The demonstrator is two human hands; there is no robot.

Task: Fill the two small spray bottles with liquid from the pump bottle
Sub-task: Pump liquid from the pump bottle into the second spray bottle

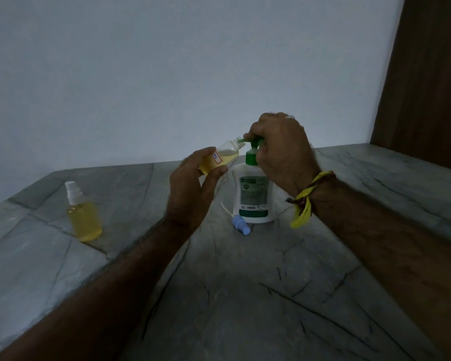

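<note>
My left hand [193,188] holds a small clear spray bottle [223,157] tilted, with its open neck at the green nozzle of the pump bottle [254,194]. This small bottle is partly filled with yellow liquid and carries a small label. My right hand [281,149] is closed over the green pump head. The white pump bottle stands upright on the stone counter [245,295]. A blue spray cap [241,225] with its white tube lies on the counter in front of the pump bottle. A second small spray bottle [82,217], full of yellow liquid and capped in white, stands at the left.
A pale wall rises behind the grey marbled counter. A brown wooden panel [427,87] stands at the far right. A yellow thread band circles my right wrist.
</note>
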